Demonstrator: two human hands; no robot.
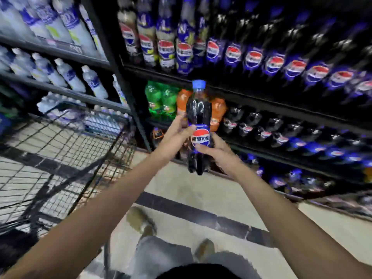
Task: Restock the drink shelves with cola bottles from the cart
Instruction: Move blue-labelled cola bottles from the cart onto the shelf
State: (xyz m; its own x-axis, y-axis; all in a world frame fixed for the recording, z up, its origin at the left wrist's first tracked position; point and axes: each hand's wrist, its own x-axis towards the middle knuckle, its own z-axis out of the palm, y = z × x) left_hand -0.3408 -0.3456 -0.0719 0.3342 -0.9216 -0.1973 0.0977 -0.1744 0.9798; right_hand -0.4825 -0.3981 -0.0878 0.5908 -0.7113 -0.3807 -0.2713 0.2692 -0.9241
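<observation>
Cola bottle (198,111), just one, stands upright in our grip: left hand (177,135) and right hand (219,152) both wrap its label, before the drink shelves (261,104), where two orange bottles (218,109) and two green bottles (161,99) stand.

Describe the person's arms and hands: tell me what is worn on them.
Both arms are bare along the whole length in view, and no sleeves show. The left hand and right hand wear no gloves. No watch, bracelet or ring is visible on either wrist or on the fingers, though the picture is somewhat blurred. No markings show on the forearms.
</observation>
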